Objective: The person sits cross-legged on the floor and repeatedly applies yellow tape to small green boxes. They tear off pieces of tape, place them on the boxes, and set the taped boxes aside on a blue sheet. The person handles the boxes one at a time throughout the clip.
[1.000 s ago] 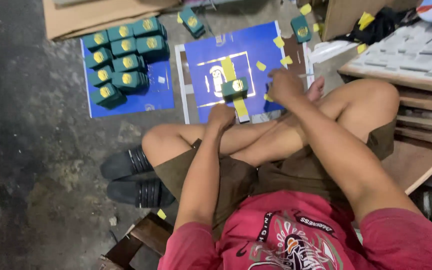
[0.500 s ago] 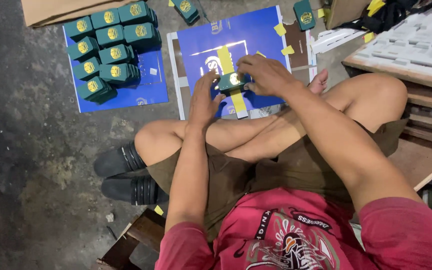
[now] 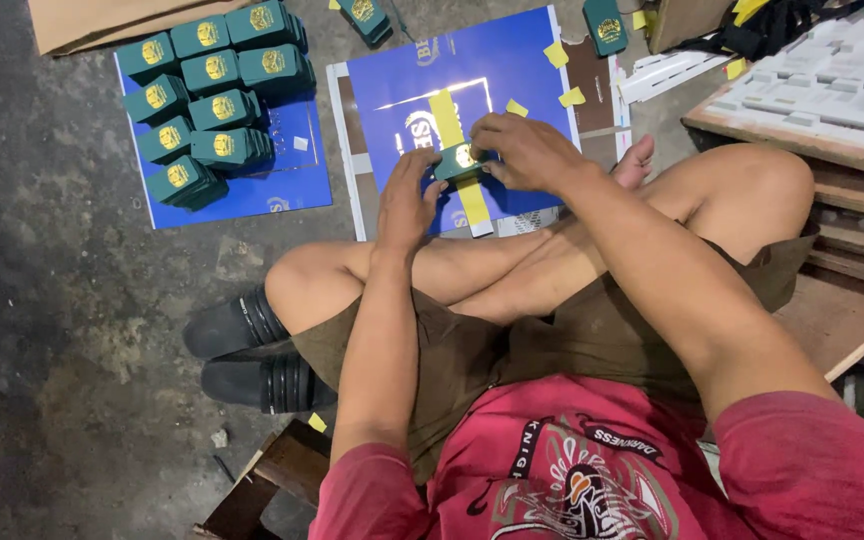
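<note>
On the concrete floor [image 3: 62, 300], at the upper left, a blue sheet [image 3: 292, 185] carries rows of small dark green boxes [image 3: 214, 95], each with a round gold emblem on its top. Behind them lies a piece of brown cardboard [image 3: 102, 20]. In the middle, a bigger blue printed board [image 3: 522, 90] lies flat, with white borders and a yellow strip [image 3: 447, 118] running down its centre. Small yellow paper pieces [image 3: 556, 54] are scattered on its right part. Two more green boxes [image 3: 367, 17] rest near the top edge, one at the right [image 3: 606, 24]. At the far right, white moulded trays [image 3: 832, 85] sit on a wooden table [image 3: 852, 190].

The person sits cross-legged. Both hands meet over the blue board on one small green box [image 3: 457, 160] with a gold emblem. The left hand [image 3: 407, 200] grasps its left side with the fingers, and the right hand [image 3: 522, 150] closes over its right side from above. The box is over the yellow strip, partly hidden by the fingers.
</note>
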